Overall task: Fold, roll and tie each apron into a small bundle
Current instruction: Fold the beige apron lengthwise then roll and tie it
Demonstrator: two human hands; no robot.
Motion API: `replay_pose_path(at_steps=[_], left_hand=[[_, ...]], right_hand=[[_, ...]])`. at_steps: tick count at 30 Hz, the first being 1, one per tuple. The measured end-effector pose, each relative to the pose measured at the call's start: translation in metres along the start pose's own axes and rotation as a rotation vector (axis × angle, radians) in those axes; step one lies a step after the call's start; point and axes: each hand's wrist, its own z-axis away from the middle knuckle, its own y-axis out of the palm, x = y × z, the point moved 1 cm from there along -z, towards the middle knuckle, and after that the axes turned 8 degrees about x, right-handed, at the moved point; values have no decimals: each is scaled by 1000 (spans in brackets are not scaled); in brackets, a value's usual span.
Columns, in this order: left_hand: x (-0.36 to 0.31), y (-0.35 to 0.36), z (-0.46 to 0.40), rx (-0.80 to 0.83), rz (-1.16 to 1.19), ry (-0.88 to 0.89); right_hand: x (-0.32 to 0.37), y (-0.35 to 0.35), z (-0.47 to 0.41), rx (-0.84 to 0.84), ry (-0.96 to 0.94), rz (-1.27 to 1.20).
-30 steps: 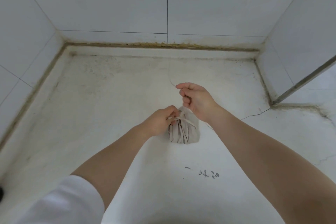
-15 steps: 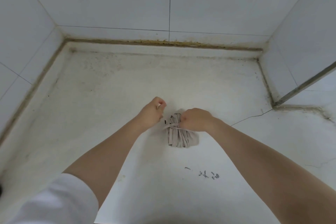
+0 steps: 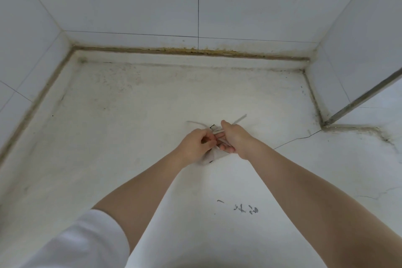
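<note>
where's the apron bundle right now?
Head view, just right of centre: the bundle lies on the white surface, mostly hidden under the left hand and right hand, beyond the dark scribbles.

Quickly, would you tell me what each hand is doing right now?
Left hand: fingers curled, pinching a strap over the bundle.
Right hand: gripping the other strap.

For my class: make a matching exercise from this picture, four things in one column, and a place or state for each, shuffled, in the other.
Things:
1. apron bundle
2. left hand
3. dark scribble
4. white sleeve

Places or states:
A. bottom left corner
B. on the floor, nearer the camera than the bundle
C. under both hands
D. pinches a strap

Pairs: 1-C, 2-D, 3-B, 4-A
</note>
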Motion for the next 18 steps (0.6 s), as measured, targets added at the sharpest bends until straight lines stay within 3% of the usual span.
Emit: replay_pose_path(at_steps=[5,12,16,18], left_hand=[[5,4,-8,-153,-33,-9],[-6,-10,-14,-142,-119,14],[-6,-17,-10,-140,350,-115],[-3,-20,-9,-135,556,-144]], right_hand=[[3,6,0,-43,-36,-84],[9,-4,6,17,-123,162],[17,-18,12,102,-250,210],[17,-23,10,39,-260,170]])
